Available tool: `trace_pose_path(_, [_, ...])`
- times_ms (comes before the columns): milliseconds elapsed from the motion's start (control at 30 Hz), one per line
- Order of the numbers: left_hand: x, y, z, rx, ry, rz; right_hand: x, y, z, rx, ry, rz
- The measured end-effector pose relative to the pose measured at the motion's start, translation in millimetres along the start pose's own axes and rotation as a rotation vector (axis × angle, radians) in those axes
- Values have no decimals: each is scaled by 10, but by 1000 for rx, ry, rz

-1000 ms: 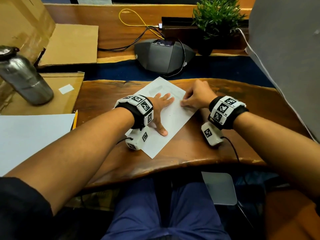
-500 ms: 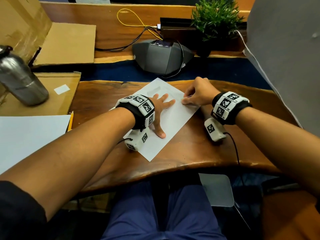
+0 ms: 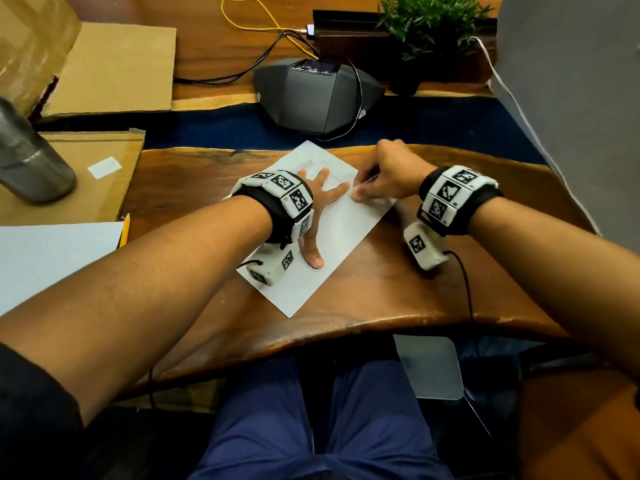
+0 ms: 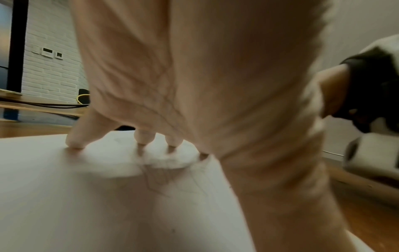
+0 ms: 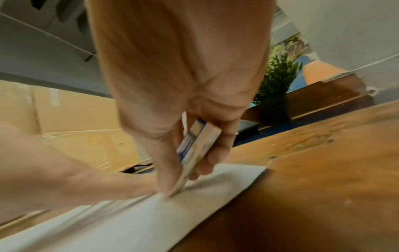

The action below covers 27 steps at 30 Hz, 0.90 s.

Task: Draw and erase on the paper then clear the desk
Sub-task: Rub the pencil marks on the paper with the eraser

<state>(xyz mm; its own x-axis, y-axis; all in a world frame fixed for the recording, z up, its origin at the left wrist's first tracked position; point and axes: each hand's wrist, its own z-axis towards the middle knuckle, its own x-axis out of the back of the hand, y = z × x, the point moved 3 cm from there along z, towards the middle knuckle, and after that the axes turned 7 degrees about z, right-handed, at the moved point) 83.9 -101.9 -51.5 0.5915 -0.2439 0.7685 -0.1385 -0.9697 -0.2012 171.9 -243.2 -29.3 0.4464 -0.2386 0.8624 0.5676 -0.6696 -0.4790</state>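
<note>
Wooden tabletop carries a white paper lying at an angle in the middle, with a grey conference phone beyond it. From the head view, the left hand presses flat on the paper, fingers spread. The left wrist view shows fingertips on the sheet beside faint pencil lines. The right wrist view shows the right hand pinching an eraser, its lower end on the paper's right part.

White paper on brown wooden desk; eraser white with blue-printed sleeve
</note>
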Motion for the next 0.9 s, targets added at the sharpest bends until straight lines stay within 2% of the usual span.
trace_pose_path(67, [-11,-5,8,-4,1,-5,30,54,28,-16,66,45])
trace_pose_path(100, [-16,-15,9,3,-1,-1,8,43,9,7,51,30])
trace_pose_path(233, [-15,8,-3,4,0,11,-119,-79,-157,99,-162,-77])
trace_pose_path(267, [-19,5,4,-2,3,8,-100,-86,-143,95,-169,-78])
trace_pose_path(433, [-28,-35,5,-22,39,2,33,-9,44,6,65,51])
trace_pose_path(500, [-25,-34,-4,-19,36,7,-29,-6,-40,20,65,24])
trace_pose_path(667, [-60,-30,23,-30,38,13,-83,-55,-170,25,-104,-60])
trace_pose_path(733, [-37,1,7,-25,31,17,-24,-47,-76,-10,-75,-32])
trace_pose_path(833, [-8,29,-37,-21,26,17,-5,-29,-14,-47,46,9])
trace_pose_path(900, [-13,15,-51,-18,26,31,-65,-57,-96,-25,30,-20])
